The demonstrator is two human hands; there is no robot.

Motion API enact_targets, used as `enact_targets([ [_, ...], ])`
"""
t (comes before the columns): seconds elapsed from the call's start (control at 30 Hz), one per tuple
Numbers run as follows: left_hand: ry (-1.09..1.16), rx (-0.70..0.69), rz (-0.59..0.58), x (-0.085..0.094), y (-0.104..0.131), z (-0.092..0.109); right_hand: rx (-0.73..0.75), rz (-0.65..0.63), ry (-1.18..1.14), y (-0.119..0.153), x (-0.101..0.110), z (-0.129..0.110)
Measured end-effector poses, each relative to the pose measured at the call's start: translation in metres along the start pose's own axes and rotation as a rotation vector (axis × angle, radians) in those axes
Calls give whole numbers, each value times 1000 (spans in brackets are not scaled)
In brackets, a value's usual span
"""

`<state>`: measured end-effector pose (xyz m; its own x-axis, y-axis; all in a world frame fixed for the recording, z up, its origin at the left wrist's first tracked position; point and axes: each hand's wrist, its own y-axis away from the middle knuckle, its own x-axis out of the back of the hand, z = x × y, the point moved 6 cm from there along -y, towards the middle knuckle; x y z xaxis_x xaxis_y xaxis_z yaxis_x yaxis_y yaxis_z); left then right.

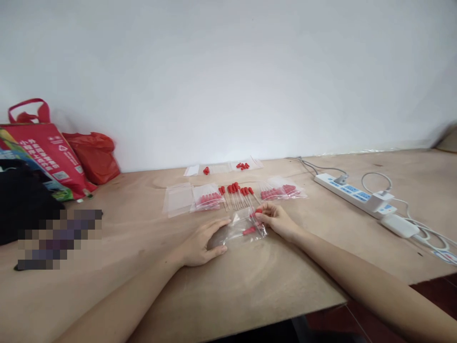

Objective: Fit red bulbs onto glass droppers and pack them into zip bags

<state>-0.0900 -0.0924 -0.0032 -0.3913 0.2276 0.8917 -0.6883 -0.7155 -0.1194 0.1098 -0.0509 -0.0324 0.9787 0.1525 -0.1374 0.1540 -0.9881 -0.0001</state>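
Note:
A clear plastic zip bag [233,232] lies on the table between my hands, with a red-bulbed dropper [249,230] inside it. My left hand [200,245] rests at the bag's left side, thumb and fingers spread apart and touching its edge. At the bag's right end, my right hand [280,221] pinches another dropper [258,211] by its red rubber bulb; the bag and fingers partly hide its tube. Just beyond, several loose droppers [234,189] lie side by side, bulbs pointing away from me. Filled bags of droppers lie to their left [209,197] and right [280,190].
Flat bags [178,197] lie at the left. Near the wall are red bulbs [243,166] on clear plastic. A white power strip [353,193] with plugs and cables lies right. A red shopping bag [53,152], red plastic bag [94,155] and black item [26,200] stand left.

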Motion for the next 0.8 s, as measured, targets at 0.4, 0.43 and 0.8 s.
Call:
enact_targets([
  [0.4,-7,-11,-7,1,-1,3,467,-284,825,2,-15,-20],
  [0.43,-1,-21,-6,0,-1,4,466,-235,890,-2,-12,-24],
  [0.8,76,-52,37,1,0,3,-60,180,1360,-83,4,-26],
])
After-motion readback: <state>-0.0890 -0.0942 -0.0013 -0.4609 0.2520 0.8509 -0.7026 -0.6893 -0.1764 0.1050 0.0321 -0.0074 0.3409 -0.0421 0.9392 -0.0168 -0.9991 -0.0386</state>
